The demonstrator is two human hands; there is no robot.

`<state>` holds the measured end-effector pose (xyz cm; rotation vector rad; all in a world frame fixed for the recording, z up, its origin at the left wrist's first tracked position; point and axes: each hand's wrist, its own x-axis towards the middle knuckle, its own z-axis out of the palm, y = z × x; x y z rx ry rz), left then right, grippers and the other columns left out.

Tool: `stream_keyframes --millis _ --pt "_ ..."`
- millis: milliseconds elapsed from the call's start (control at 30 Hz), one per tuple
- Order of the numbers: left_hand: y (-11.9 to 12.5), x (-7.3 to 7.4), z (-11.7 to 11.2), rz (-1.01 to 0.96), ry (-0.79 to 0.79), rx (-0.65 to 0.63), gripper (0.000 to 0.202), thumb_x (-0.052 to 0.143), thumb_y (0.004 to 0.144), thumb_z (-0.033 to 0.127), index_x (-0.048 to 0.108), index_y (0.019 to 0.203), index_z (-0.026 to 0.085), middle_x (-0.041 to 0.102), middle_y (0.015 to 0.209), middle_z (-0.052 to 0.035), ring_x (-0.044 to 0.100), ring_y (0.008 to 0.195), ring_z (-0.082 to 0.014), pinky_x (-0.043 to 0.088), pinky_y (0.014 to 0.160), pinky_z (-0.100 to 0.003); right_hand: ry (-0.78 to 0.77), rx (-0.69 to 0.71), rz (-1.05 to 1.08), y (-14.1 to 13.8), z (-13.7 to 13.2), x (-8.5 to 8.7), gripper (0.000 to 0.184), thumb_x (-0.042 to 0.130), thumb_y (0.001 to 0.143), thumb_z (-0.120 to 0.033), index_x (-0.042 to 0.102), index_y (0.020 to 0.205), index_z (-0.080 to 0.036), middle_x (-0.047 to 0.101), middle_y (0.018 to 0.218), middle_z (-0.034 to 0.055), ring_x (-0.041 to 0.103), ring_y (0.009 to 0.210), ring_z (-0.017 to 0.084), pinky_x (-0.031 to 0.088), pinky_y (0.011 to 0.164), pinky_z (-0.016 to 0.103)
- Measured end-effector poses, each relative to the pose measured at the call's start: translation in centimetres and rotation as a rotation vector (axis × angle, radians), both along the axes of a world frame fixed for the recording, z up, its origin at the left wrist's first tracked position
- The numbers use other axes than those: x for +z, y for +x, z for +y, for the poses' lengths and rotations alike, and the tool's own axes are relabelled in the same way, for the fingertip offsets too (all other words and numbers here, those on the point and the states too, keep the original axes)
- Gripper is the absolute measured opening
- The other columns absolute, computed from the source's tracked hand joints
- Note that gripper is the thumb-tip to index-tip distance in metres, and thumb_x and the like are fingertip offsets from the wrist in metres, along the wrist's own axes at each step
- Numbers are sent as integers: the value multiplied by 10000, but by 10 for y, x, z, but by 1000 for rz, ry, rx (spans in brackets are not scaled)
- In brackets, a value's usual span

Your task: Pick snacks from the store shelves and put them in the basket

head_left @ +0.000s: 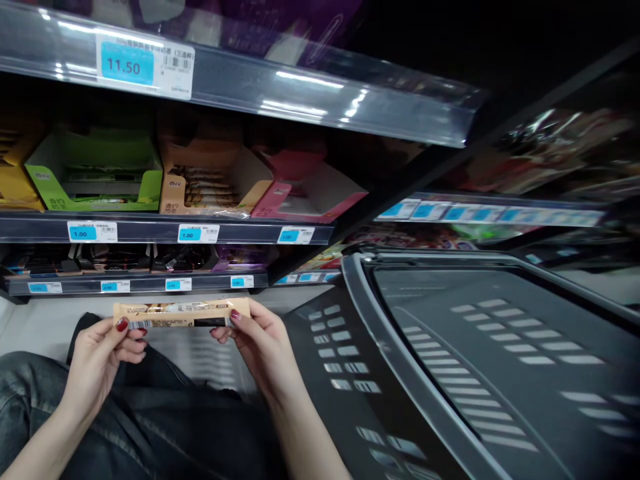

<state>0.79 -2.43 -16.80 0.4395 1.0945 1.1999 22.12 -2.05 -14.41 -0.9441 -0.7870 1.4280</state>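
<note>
I hold a long tan snack bar level in front of me, barcode side up. My left hand pinches its left end between thumb and fingers. My right hand pinches its right end the same way. Both hands hover above my lap in dark jeans. The bar matches the sticks in the tan display box on the shelf straight ahead.
A dark plastic shopping basket fills the right side, close to my right forearm. Shelves ahead carry a green box, a pink box and blue price tags. A clear shelf lip with an 11.50 tag hangs overhead.
</note>
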Motion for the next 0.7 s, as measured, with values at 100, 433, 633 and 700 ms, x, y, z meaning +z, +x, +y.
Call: stream_keyframes --millis 100,433,633,700 --pt "-1 -2 -1 6 4 4 314 825 512 325 694 688 100 707 607 -60 637 481 -125 544 458 -154 -5 -1 2 1 0 -1 172 721 692 -291 682 775 -145 661 633 28 611 506 116 470 497 182" --pt "-2 -2 -4 17 156 -85 309 786 592 277 715 880 191 733 733 -54 680 604 -165 567 538 -192 168 -12 -88 10 -1 -2 33 700 707 -210 714 736 -214 676 779 26 621 683 133 475 622 214" --pt "-14 -13 -9 448 541 -114 252 723 658 162 722 883 276 731 891 -9 690 715 -159 556 615 -166 362 37 -259 28 -4 -3 125 707 715 -168 705 644 -270 630 955 10 576 858 150 449 720 246" --pt "-17 -13 -8 657 738 -74 273 695 679 117 720 884 295 730 857 14 684 732 -135 538 607 -130 394 78 -302 33 -5 -3 151 701 727 -162 705 638 -283 604 1015 8 568 865 155 443 731 264"
